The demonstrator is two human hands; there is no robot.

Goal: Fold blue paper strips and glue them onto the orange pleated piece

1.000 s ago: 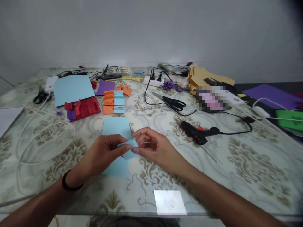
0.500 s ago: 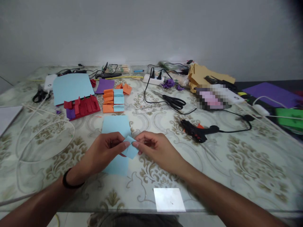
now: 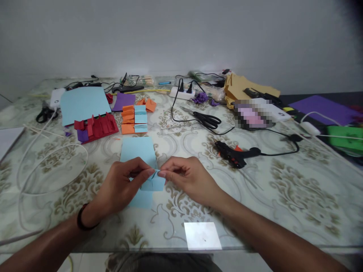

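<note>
Between my two hands is a small folded piece of light blue paper [image 3: 153, 184], pinched along its upper edge. My left hand [image 3: 124, 183] closes thumb and fingers on its left side. Thumb and forefinger of my right hand [image 3: 188, 177] grip its right side, close to the left thumb. Beneath the hands a light blue paper strip [image 3: 137, 147] lies flat on the patterned tabletop. Just beyond it sit folded orange pieces [image 3: 128, 119] beside folded light blue pieces [image 3: 141, 119] in rows. The fingers partly hide the folds of the held piece.
Farther left are folded red pieces [image 3: 102, 127] and a light blue sheet [image 3: 82, 104]. Black-handled scissors [image 3: 205, 119] and a glue gun [image 3: 232, 153] with its cord lie to the right. A white power strip [image 3: 183, 93] stands at the back. A white cable [image 3: 87, 155] loops at left.
The held paper has turned from a diamond-like tilt to a flatter position, its lower edge now roughly level. Both hands still pinch it. The whole view has shifted slightly.
</note>
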